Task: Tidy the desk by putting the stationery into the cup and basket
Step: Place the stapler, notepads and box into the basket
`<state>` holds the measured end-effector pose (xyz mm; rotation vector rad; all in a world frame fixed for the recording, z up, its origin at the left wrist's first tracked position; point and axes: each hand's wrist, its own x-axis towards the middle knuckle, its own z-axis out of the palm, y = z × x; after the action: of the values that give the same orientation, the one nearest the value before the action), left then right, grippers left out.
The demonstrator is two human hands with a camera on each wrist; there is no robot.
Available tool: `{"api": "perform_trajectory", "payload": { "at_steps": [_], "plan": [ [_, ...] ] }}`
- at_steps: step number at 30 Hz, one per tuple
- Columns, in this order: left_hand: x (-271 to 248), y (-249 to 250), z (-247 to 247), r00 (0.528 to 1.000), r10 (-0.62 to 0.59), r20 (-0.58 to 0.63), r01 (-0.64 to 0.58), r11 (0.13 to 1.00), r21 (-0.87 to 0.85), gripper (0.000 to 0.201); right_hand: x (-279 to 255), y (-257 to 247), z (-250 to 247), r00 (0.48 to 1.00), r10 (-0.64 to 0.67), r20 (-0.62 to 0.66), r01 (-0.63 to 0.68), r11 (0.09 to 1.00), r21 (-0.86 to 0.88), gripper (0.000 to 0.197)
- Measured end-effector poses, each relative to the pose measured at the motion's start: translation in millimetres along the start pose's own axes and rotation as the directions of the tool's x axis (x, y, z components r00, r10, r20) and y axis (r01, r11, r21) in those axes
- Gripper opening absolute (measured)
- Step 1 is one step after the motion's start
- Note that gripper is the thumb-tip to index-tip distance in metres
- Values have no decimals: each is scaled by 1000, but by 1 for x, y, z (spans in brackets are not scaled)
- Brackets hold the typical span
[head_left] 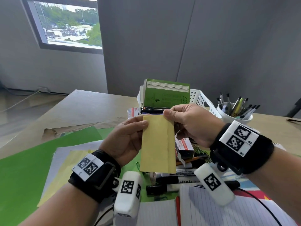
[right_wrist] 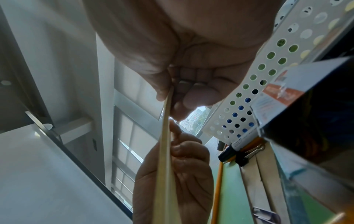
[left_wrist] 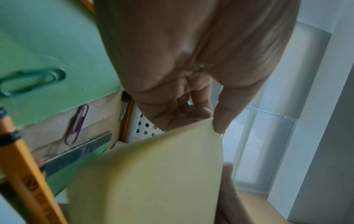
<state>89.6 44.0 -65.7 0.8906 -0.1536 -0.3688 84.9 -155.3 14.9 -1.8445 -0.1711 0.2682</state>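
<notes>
- At the near edge of the desk [head_left: 91,103] lay lined notebook pages [head_left: 203,209], a green folder [head_left: 24,168] toward the near left corner, and loose sheets on top of it.
- Just beyond the pages lay a cluster of markers [head_left: 177,180] and a black binder clip [head_left: 154,189], with a small red-and-white box [head_left: 184,145] behind them.
- Above this clutter, held clear of the desk, was a yellow envelope [head_left: 158,144], standing roughly upright with its long side vertical.
- The left hand [head_left: 125,141] pinched the envelope's upper left corner, thumb on the near face and fingers curled behind it.
- The right hand [head_left: 192,123] pinched the upper right corner, thumb on the near face; the right wrist view showed the envelope edge-on between thumb and fingertips.
- The left wrist view showed a green paper clip [left_wrist: 32,82] and a purple paper clip [left_wrist: 76,124] lying on the desk below, near an orange pencil [left_wrist: 25,174].
- Behind the hands, toward the far edge, stood a white perforated basket [head_left: 200,98] holding a green booklet [head_left: 166,95] upright and a dark object in front of it.
- Right of the basket, near the far right corner, stood a white cup [head_left: 234,117] filled with pens [head_left: 237,105].
</notes>
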Motion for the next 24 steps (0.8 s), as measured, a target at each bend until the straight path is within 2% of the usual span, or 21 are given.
{"api": "perform_trajectory", "payload": {
  "at_steps": [2, 5, 6, 8, 10, 12, 14, 16, 19, 24],
  "plan": [
    [2, -1, -2, 998, 25, -58, -25, 1000, 2, 49, 0, 0, 2, 1000, 8, -26, -8, 1000, 30, 29],
    [6, -2, -2, 984, 92, -155, -101, 994, -52, 25, -2, 2, 2, 998, 63, 8, -64, 996, 68, 43],
    [7, -2, -2, 974, 122, -191, -138, 988, -72, 15, -4, 1, 2, 998, 59, 33, -59, 998, 10, 39],
    [9, -1, -1, 958, 154, -243, -185, 976, -111, 9, -5, -1, 0, 999, -29, 40, 39, 962, -269, 8],
    [9, -2, 0, 960, 147, -240, -182, 974, -132, 8, 5, -10, -10, 991, -132, -2, 111, 847, -520, 21],
    [8, -2, -2, 963, 122, -239, -158, 978, -137, 9, 24, -25, -28, 972, -219, -85, 119, 772, -624, 31],
    [10, -3, -6, 951, 88, -295, -136, 980, -146, 9, 50, -40, -56, 941, -289, -178, 101, 739, -666, 37],
    [12, -3, -12, 926, 55, -373, -126, 978, -168, 10, 73, -49, -82, 940, -259, -220, 15, 679, -734, 44],
    [13, -1, -16, 896, 41, -441, -135, 974, -184, 10, 98, -41, -104, 962, -131, -238, -130, 549, -826, 56],
    [13, -1, -16, 894, 30, -447, -122, 976, -180, 11, 123, -7, -108, 973, 68, -223, -230, 437, -870, 50]
  ]
}}
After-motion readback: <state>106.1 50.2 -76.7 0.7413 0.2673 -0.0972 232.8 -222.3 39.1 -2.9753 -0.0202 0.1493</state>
